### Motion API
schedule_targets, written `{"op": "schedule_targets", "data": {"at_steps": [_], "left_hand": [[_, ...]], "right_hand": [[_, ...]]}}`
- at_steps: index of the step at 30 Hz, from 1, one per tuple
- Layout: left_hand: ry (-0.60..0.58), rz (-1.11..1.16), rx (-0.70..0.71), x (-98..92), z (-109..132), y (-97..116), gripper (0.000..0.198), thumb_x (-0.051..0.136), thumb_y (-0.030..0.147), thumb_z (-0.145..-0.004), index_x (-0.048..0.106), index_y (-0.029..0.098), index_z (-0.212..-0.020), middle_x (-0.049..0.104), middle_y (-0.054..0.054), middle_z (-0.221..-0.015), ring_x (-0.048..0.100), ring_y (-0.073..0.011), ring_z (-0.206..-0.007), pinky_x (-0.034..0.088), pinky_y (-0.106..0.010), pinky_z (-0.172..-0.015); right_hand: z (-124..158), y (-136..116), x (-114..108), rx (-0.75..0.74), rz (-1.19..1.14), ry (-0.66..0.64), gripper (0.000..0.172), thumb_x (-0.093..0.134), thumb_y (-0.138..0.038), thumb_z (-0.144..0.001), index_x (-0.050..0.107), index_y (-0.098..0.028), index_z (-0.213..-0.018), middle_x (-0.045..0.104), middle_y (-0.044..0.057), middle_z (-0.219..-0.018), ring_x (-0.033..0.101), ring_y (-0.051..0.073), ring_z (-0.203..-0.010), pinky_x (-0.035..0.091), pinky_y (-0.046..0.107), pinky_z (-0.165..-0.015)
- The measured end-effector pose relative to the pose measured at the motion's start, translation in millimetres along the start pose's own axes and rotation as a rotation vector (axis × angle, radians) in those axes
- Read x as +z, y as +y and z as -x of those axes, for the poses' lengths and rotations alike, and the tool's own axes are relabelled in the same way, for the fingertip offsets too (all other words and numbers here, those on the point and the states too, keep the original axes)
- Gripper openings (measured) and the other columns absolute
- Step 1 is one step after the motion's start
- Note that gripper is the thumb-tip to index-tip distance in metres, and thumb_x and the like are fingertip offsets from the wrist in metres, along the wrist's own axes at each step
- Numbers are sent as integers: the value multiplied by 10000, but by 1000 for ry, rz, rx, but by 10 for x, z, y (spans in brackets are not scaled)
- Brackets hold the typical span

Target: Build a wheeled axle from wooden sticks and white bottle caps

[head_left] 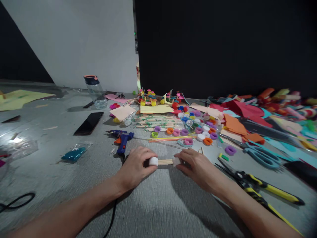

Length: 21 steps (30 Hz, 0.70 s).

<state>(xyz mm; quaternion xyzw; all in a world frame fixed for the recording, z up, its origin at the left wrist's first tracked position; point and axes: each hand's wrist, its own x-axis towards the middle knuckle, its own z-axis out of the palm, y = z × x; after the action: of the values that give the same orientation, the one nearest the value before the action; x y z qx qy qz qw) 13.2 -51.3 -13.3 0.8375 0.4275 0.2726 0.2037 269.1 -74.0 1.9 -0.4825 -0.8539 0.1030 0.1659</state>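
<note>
Between my hands, a few thin wooden sticks (pixel 165 162) lie side by side, with a white bottle cap at each end. My left hand (pixel 136 164) pinches the left white cap (pixel 153 161) between thumb and fingers. The right white cap (pixel 176 161) sits in the grip of my right hand (pixel 196 167), partly covered by its fingers. Just beyond my left hand rests a blue hot glue gun (pixel 122 139) with an orange trigger. To the right of my right hand lie yellow-and-black pliers (pixel 247 181) and a purple cap (pixel 230 150).
Loose coloured bottle caps (pixel 207 141) and bundled sticks (pixel 158 121) spread behind my hands. A phone (pixel 89 123), a water bottle (pixel 95 92) and a bag of blue material (pixel 73 154) stand or lie left. Teal scissors (pixel 262 157) and coloured paper (pixel 235 124) fill the right.
</note>
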Motion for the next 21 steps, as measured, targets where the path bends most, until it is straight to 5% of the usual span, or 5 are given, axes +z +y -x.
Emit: {"op": "schedule_targets", "data": {"at_steps": [10,21], "left_hand": [[-40,87,32,-6,-31,94,125,640,234,-918,729,190,-994,720,-53,-1013,634,-217,-1001,479,-377,-914],[-177,9,99,-151,-40,145,60,679,180,-861,724,221,-863,732,-11,-963,619,-226,-1018,391,-395,-935]], "right_hand": [[-4,-64,50,-127,-42,45,221,644,-89,-956,675,-163,-1162,688,94,-1113,618,262,-1032,522,420,-887],[-34,-127,119,-246,-64,56,243,630,-96,-967,655,-165,-1199,672,75,-1114,601,241,-1027,527,398,-890]]}}
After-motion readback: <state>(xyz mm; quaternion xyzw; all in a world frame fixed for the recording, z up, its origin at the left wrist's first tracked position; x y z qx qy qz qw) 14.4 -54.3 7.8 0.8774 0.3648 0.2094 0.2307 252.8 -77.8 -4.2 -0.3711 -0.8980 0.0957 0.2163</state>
